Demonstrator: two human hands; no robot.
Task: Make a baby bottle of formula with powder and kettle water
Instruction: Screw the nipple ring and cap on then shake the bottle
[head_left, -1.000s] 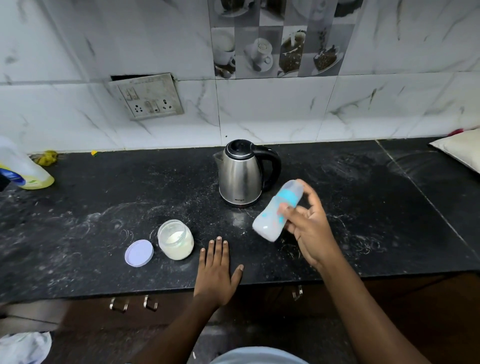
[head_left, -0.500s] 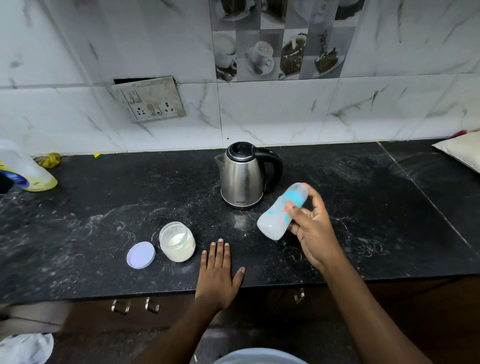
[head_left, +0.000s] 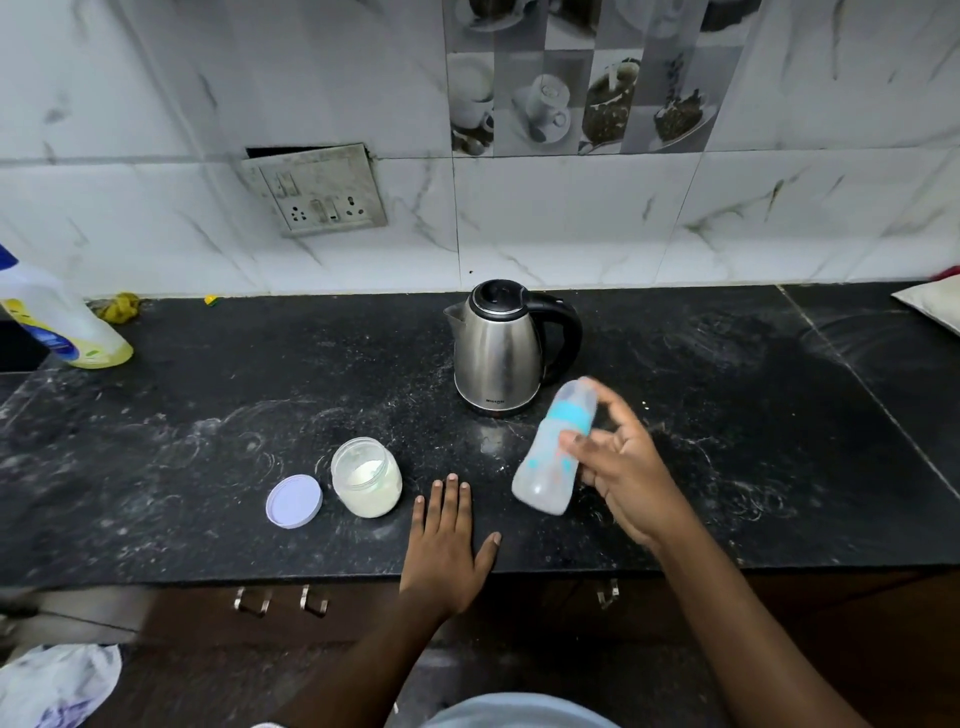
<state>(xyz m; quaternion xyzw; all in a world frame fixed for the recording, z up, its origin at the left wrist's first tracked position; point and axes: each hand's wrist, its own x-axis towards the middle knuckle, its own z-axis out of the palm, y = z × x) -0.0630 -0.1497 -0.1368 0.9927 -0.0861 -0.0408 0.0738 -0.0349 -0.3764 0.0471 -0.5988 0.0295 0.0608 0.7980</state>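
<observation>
With our right hand (head_left: 628, 478) gripping the tilted baby bottle (head_left: 545, 467) above the worktop (head_left: 208, 415) near the kettle (head_left: 498, 353) and our left hand (head_left: 447, 545) spread flat, we seem to be mixing, which next calls for a firm grip while shaking.

White marbled wall tiles (head_left: 571, 218) back a black speckled worktop (head_left: 208, 415). A socket plate (head_left: 317, 189) hangs crooked. Brown cupboards (head_left: 779, 613) sit below.

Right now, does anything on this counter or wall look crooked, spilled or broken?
Yes. The switch plate on the wall hangs crooked, with a dark gap above it, as if it has come loose. The black countertop is smeared with whitish swirls, perhaps powder.
</observation>
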